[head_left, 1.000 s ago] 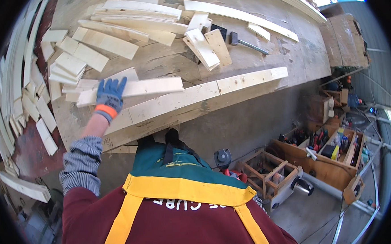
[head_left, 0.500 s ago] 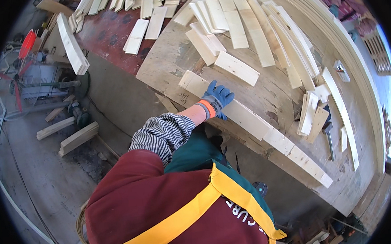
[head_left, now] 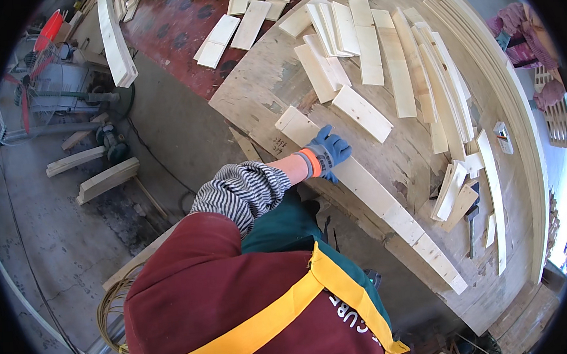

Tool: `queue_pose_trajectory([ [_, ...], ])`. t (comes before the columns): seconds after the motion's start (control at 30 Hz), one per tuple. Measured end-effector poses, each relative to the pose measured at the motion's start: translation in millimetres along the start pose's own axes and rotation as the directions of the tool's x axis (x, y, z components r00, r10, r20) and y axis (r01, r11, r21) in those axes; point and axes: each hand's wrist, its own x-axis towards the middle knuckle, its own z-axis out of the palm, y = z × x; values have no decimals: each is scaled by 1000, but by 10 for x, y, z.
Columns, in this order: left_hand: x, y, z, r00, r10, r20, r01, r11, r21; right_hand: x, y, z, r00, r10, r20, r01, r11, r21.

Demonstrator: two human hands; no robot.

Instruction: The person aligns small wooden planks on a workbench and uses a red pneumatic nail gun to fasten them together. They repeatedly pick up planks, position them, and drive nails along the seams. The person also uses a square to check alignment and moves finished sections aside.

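Observation:
My left hand (head_left: 330,153), in a blue work glove with an orange cuff, rests over a long pale wooden strip (head_left: 379,197) near its far left end. Its fingers are bent around the strip, and the thumb side is partly hidden. Lying flat, the strip runs along the near edge of the plywood table (head_left: 252,81) and shows cross seams along its length. A short wooden piece (head_left: 363,114) lies just beyond the glove. My right hand is out of view.
Several curved wooden slats (head_left: 443,83) cover the table's right half, beside a hammer (head_left: 473,227) and a small box (head_left: 503,137). More pieces lie on a red surface (head_left: 171,38). A fan (head_left: 25,89) stands on the floor at left, near stacked boards (head_left: 108,180).
The view has turned slightly, so the table and strip appear shifted. My left hand keeps its place on the strip.

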Motion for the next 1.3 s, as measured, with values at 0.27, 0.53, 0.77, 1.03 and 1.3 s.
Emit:
queue_pose_trajectory([
  [0.27,59,40,7,999,51,6,-51,998,-33,-237,-5,88,1000,13,3,-13,1000,-11],
  [0.53,-5,21,-156,999,10,42,-8,998,-58,-555,-45,303,999,34,-4,-34,998,60],
  [0.77,-41,-409,-263,975,-93,-203,56,982,-180,-641,-84,572,996,86,-8,-85,991,104],
  [1.03,263,-1825,-601,831,-553,-61,534,823,-194,-815,-164,838,991,135,1,-134,983,123],
  [1.3,1356,-3020,-597,976,41,-216,64,886,459,-1065,-231,1096,993,112,46,-118,978,172],
])
